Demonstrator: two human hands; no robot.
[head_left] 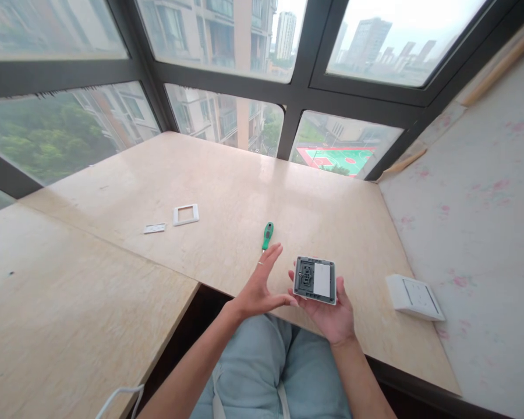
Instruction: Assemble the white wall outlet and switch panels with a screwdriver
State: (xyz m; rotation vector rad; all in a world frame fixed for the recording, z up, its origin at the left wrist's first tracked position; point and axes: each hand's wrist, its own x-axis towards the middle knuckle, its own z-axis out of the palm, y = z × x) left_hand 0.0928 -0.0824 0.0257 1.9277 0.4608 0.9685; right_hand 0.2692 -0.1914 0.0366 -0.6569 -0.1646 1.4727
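In my right hand [332, 317] rests a square wall switch [322, 280], dark grey with one white rocker on its right half. The left half lies bare and shows a small mechanism. My fingers and thumb hold it by its edges from below. My left hand [264, 285] is open beside it, thumb and fingers spread, the thumb tip close to the switch's lower left. Whether that thumb touches it I cannot tell. Just past my left fingertips lies a screwdriver [268, 234] with a green handle, its shaft partly hidden.
A white square frame [186, 223] and a small white rectangular plate [154, 228] lie on the stone-look counter [227, 186] to the left. A white socket box [414, 298] stands by the papered wall at right. A white cable [120, 391] hangs at lower left. Windows border the back.
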